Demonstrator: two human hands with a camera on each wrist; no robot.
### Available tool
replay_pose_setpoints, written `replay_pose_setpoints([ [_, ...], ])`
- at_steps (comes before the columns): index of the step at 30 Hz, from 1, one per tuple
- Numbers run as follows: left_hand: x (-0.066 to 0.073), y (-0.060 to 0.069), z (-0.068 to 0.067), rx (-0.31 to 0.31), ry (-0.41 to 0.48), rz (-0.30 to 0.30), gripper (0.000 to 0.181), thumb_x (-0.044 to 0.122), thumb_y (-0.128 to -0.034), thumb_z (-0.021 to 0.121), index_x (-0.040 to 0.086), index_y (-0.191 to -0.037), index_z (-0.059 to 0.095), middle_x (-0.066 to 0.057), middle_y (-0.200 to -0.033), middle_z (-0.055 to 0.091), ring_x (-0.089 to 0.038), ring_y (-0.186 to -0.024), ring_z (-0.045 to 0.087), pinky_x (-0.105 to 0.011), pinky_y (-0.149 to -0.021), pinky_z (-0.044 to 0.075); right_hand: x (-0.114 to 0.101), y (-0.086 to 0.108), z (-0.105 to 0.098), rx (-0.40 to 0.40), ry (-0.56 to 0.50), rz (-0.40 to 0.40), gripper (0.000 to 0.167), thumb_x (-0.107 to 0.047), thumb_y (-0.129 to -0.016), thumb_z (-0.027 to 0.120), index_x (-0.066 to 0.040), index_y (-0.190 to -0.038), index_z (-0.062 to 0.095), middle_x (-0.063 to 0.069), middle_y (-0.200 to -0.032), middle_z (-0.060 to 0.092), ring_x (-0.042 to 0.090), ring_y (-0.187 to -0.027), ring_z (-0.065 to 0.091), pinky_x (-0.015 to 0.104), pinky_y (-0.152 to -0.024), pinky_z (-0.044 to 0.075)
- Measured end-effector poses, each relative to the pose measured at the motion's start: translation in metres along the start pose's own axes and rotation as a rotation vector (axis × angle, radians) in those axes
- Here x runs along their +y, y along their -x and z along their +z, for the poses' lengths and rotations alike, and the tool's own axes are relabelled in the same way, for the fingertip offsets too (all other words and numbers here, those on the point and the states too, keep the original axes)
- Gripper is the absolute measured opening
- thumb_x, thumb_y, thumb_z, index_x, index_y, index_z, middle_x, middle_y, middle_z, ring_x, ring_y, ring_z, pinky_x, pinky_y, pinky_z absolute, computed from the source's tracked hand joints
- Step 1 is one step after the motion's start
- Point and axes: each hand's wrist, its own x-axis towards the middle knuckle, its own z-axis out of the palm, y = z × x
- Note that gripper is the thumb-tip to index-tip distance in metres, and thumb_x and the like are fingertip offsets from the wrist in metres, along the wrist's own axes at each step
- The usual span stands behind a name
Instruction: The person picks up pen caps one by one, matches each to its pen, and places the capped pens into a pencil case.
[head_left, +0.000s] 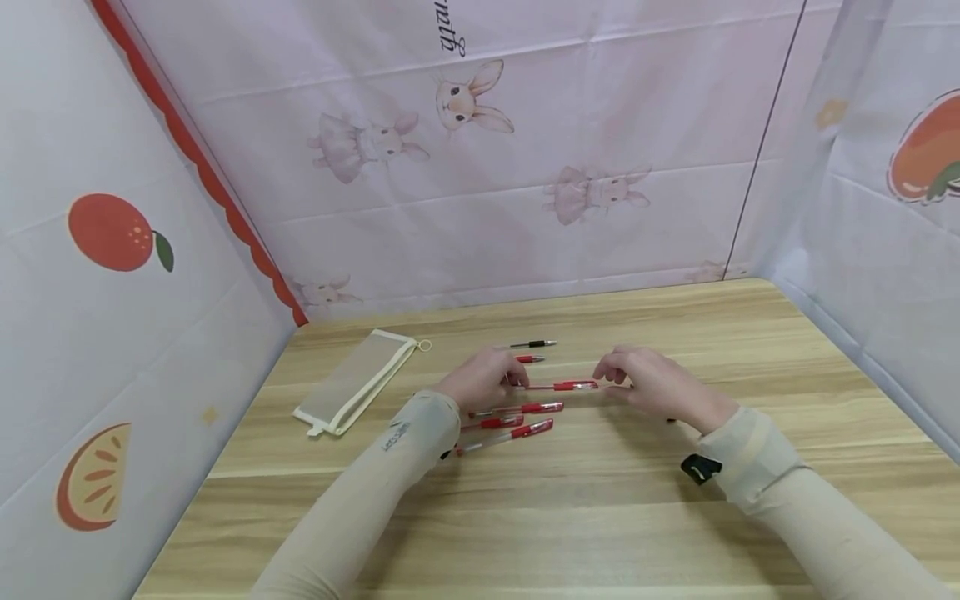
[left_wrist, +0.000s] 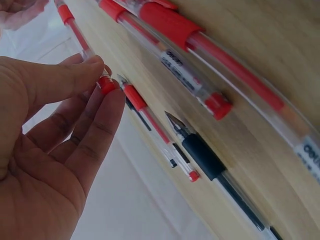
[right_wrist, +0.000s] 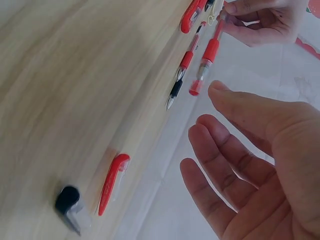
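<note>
My left hand pinches the red-plugged rear end of a transparent red pen between thumb and fingers. The pen points right, its other end near my right hand. That hand has its fingers apart and slightly bent, with a gap to the pen in the right wrist view. Nearer the person, several red pens lie beside and below my left hand. Beyond it lie another red pen and a black pen.
A pale mesh zip pouch lies at the left of the wooden table. In the right wrist view, a red cap and a black cap lie on the tabletop. A second black pen shows in the left wrist view. Printed curtains surround the table.
</note>
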Motion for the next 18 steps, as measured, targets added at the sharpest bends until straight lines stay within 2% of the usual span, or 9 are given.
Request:
replay_pose_setpoints([
  [4, -0.003, -0.001, 0.001, -0.011, -0.007, -0.022, 0.038, -0.011, -0.0965, 0.062, 0.015, -0.112, 0.084, -0.001, -0.112, 0.077, -0.017, -0.103, 0.065, -0.039, -0.103, 0.059, 0.002, 0.004, -0.005, -0.008, -0.004, 0.006, 0.017, -0.004, -0.093, 0.082, -0.005, -0.110, 0.078, 0.000, -0.091, 0.069, 0.018, -0.088, 0.067, 0.038, -0.078, 0.059],
  [11, -0.008, -0.004, 0.003, -0.023, -0.030, -0.034, 0.029, -0.004, -0.0989, 0.068, 0.017, -0.111, 0.084, 0.002, -0.105, 0.075, -0.017, -0.096, 0.061, -0.037, -0.097, 0.058, 0.011, 0.012, -0.010, -0.017, -0.032, 0.021, 0.018, -0.006, -0.095, 0.080, -0.003, -0.112, 0.077, -0.002, -0.089, 0.065, 0.015, -0.087, 0.066, 0.038, -0.080, 0.063],
  [18, -0.011, -0.007, 0.004, -0.026, -0.070, -0.035, 0.022, 0.001, -0.0993, 0.071, 0.017, -0.106, 0.084, 0.000, -0.101, 0.074, -0.018, -0.096, 0.059, -0.038, -0.097, 0.055, 0.019, 0.018, -0.016, -0.017, -0.038, 0.051, 0.018, -0.007, -0.096, 0.079, -0.003, -0.113, 0.077, -0.002, -0.092, 0.070, 0.011, -0.086, 0.066, 0.036, -0.078, 0.062],
])
